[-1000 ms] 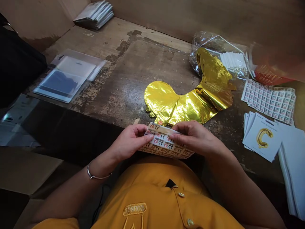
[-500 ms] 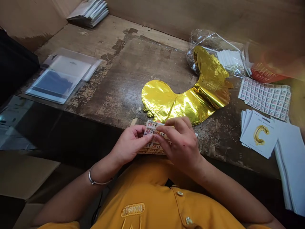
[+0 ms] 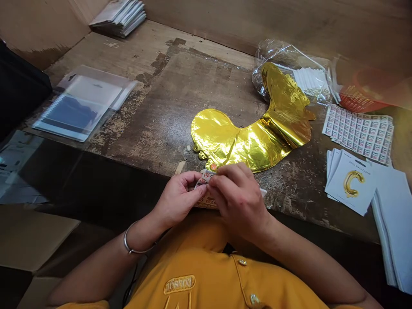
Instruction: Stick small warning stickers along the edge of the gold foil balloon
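Observation:
My left hand (image 3: 178, 199) and my right hand (image 3: 240, 201) meet at the table's near edge. Between them they pinch a sheet of small warning-symbol stickers (image 3: 206, 182), and my fingers hide most of it. Only a strip of the sheet shows, too little to read. Just beyond my fingers lies a flat gold foil balloon (image 3: 247, 143), curved in a long bend, with its lower edge close to my right hand.
On the worn wooden table (image 3: 180, 94) lie clear sleeves with cards (image 3: 80, 109), a plastic bag of white sticks (image 3: 289, 73), a sticker sheet (image 3: 358, 133), foil balloon cards (image 3: 350, 182) and a red basket (image 3: 360, 96). A stack of packets (image 3: 119, 17) stands behind.
My right hand has moved in over the sticker sheet and covers more of it. The sheet sits closer in between my hands, and less of it shows than a second ago.

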`<state>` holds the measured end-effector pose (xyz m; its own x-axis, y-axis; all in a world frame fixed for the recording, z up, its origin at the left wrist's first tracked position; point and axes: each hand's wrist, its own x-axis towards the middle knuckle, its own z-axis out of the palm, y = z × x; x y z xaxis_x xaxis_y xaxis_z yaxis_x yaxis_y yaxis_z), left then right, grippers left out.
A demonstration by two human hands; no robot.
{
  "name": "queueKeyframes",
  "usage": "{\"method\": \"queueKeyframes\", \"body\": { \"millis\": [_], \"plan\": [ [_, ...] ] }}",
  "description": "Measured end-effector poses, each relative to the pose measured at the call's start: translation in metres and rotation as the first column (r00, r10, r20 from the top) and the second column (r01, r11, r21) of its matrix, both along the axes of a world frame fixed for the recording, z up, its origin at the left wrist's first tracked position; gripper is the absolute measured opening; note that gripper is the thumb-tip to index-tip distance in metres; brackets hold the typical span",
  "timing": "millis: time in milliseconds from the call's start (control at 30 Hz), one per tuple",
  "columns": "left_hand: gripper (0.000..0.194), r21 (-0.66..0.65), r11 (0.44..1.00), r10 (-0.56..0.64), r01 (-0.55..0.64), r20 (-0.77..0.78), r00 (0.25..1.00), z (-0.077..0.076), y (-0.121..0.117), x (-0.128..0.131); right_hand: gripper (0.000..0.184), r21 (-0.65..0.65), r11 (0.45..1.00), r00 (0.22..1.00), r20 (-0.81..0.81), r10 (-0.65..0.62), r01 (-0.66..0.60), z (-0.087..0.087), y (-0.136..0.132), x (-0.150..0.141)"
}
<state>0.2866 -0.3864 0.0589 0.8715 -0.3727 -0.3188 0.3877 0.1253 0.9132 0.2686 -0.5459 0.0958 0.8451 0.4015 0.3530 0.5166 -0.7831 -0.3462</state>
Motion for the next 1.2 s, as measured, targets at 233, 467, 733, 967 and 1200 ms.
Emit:
{"method": "queueKeyframes", "body": {
  "millis": [233,467,733,967,1200],
  "plan": [
    [0.024,0.029,0.991,-0.129,0.131,-0.058,0.990,0.000,0.000,-0.006,0.016,0.023,0.999,0.995,-0.090,0.033,-0.031,-0.004,-0.003,0.006],
    [0.028,0.008,0.997,-0.076,0.077,-0.094,0.993,-0.006,0.000,-0.006,0.009,0.233,0.955,0.975,-0.075,0.208,-0.186,0.008,-0.005,-0.004],
    [0.020,0.309,0.940,-0.286,0.147,0.471,0.834,-0.015,0.013,-0.012,0.007,0.361,0.855,0.893,-0.391,-0.223,0.372,0.009,-0.036,0.041],
    [0.020,0.640,0.754,-0.573,-0.148,0.751,0.328,-0.021,0.022,0.003,0.020,0.467,0.731,0.693,-0.721,-0.012,0.498,-0.017,-0.036,0.068],
    [0.018,0.721,0.692,-0.690,-0.024,0.671,0.270,-0.016,0.018,0.028,0.021,0.359,0.785,0.621,-0.782,-0.042,0.505,-0.020,-0.040,0.073]
  ]
}}
